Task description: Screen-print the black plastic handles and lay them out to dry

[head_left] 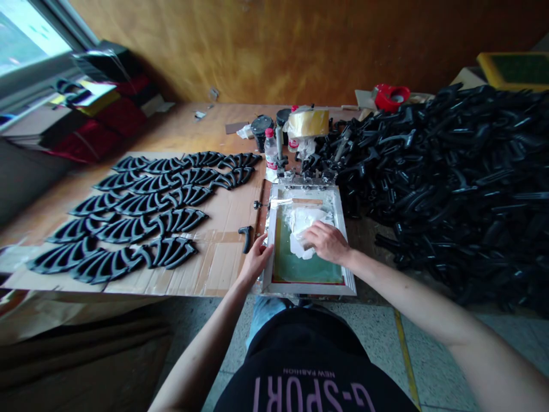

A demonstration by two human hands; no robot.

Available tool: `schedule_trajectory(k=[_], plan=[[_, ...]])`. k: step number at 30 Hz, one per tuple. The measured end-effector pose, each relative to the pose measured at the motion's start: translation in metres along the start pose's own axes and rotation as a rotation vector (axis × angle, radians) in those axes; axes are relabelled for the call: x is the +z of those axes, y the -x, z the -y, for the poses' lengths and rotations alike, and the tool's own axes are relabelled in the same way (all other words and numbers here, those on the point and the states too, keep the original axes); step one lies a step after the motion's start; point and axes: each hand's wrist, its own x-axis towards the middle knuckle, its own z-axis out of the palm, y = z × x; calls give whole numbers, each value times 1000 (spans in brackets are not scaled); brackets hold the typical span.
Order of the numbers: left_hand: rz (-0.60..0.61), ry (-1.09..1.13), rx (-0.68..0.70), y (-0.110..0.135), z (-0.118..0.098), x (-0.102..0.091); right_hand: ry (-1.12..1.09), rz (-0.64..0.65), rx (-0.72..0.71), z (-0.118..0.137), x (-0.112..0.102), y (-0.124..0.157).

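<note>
A silk-screen frame (349, 280) with a light metal rim and green mesh lies flat in front of me, clamped at its far end. My left hand (258, 256) is at the left rim, thumb and fingers closed about its edge. Over the mesh, my right hand (328, 241) pinches a crumpled white cloth or paper (303, 222), pressed against the screen; its fingertips are partly hidden. Just left of the frame lies a single black curved plastic handle-like part (246, 238).
Rows of black curved parts (141, 220) lie on cardboard (223, 266) to the left. A large heap of similar black parts (463, 183) fills the right. Behind the frame stand a red-capped bottle (270, 150), dark tubs (261, 129) and a yellow tape roll (309, 123). A red tape dispenser (391, 97) sits farther back.
</note>
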Motion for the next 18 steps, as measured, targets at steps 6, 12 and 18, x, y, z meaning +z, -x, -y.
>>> schedule_trajectory(k=[6,12,18], plan=[[60,32,-15,1,-3,-1,-82,14,-23,6,3,0],[49,83,-2,24,-66,-15,-20,-128,432,-52,-50,-63],[1,358,233,20,-150,-15,-131,-367,755,-122,-65,-17]])
